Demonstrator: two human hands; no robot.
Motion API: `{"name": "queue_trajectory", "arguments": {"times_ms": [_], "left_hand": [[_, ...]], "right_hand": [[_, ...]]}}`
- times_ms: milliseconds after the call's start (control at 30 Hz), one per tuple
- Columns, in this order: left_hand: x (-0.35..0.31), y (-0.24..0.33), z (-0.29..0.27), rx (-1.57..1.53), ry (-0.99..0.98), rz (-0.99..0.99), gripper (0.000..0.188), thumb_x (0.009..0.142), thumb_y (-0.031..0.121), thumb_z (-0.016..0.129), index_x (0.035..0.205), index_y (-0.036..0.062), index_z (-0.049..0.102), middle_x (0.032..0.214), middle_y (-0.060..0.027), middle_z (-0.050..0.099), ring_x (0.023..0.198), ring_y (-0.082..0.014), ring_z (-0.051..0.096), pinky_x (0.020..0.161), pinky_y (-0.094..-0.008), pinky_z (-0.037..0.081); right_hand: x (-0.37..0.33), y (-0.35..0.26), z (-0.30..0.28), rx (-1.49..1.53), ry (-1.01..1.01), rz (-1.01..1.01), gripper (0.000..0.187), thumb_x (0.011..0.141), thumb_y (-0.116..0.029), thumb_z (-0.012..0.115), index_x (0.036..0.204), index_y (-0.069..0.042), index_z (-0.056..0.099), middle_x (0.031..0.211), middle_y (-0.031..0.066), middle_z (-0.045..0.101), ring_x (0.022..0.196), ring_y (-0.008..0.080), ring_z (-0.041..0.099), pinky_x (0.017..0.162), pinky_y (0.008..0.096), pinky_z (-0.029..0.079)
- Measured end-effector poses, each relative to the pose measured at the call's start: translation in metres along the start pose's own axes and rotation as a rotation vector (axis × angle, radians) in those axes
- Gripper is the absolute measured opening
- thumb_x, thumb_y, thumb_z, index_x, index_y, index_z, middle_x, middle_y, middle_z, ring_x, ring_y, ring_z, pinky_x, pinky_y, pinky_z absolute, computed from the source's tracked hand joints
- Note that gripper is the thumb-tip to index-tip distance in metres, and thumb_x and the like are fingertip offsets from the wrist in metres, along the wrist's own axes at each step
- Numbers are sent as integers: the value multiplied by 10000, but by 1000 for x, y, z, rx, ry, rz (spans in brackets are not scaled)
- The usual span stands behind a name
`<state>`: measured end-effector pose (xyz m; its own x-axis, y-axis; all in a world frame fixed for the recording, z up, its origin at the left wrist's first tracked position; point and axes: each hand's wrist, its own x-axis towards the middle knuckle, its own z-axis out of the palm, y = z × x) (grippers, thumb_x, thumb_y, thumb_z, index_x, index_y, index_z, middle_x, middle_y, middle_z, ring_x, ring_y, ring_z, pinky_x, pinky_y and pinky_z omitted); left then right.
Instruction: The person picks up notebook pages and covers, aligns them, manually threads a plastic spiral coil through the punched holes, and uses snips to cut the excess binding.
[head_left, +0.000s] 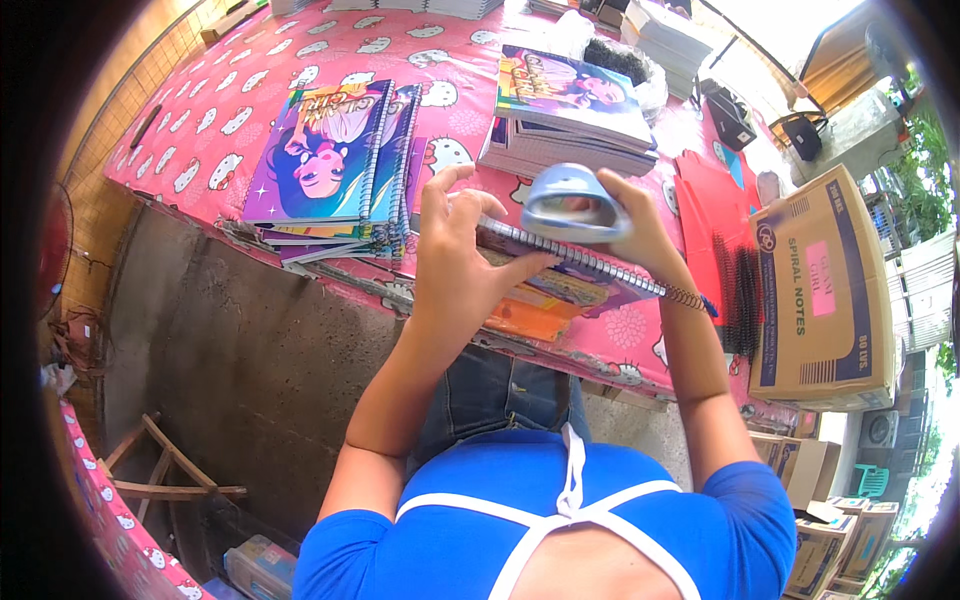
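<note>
My left hand (455,245) grips a spiral notebook (550,290) on edge, thumb on its near cover and fingers behind. A dark wire coil (600,267) runs along its upper edge. At the right, the coil's loose end (690,298) sticks out past the covers and has a blue tip. My right hand (640,220) is closed on a light blue-grey tool with an oval loop (575,205), held just above the coil. Motion blurs the tool, and its exact kind does not show. To the left lies a stack of bound spiral notebooks (325,160) with illustrated covers.
Behind my hands stands a pile of unbound books (570,100). Red sheets (700,210) and a bundle of black coils (742,300) lie right, beside a cardboard box (820,290). A pink patterned cloth (215,120) covers the table. A wooden stand (170,470) is lower left.
</note>
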<state>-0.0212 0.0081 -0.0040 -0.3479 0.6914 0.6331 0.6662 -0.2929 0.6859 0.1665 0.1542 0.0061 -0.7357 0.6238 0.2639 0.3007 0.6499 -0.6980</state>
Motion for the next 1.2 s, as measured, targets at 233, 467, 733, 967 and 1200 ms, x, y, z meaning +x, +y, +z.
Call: {"name": "queue_trajectory", "arguments": {"times_ms": [233, 467, 733, 967, 1200], "left_hand": [[-7, -10, 1, -428, 105, -225, 740, 617, 148, 875, 1199, 10, 440, 1091, -127, 514, 939, -196, 575, 794, -315, 504], [-18, -24, -5, -814, 125, -359, 396, 759, -103, 701, 1132, -50, 581, 1072, -83, 576, 938, -121, 593, 803, -244, 526], [-7, -33, -17, -981, 32, -524, 345, 764, -142, 663, 1098, -66, 628, 960, -101, 656, 838, -133, 641, 768, -244, 544], [-16, -41, -14, -864, 102, -413, 326, 755, -138, 672, 1066, -40, 659, 935, -100, 664, 810, -145, 644, 692, -250, 540], [-6, -26, -20, -925, 40, -552, 215, 755, -36, 736, 960, -28, 671, 936, -87, 664, 839, -136, 626, 768, -254, 522]], "right_hand": [[14, -8, 14, 23, -36, 30, 429, 632, 49, 668, 1056, 24, 603, 961, 164, 660, 900, 256, 651, 714, 372, 556], [25, -22, 14, 280, -99, -73, 454, 687, 9, 648, 1135, 7, 575, 983, 98, 676, 894, 166, 641, 743, 279, 507], [12, 9, 32, 419, 9, 95, 466, 641, 15, 715, 1088, -16, 585, 970, 43, 669, 882, 185, 633, 792, 311, 497], [28, -15, 28, 598, -173, 71, 553, 653, 47, 654, 1195, 21, 547, 1126, 98, 636, 1004, 182, 614, 843, 320, 511], [10, 16, 24, -401, 24, 135, 393, 692, -86, 684, 1062, -25, 567, 1029, 155, 622, 964, 255, 633, 778, 372, 506]]}}
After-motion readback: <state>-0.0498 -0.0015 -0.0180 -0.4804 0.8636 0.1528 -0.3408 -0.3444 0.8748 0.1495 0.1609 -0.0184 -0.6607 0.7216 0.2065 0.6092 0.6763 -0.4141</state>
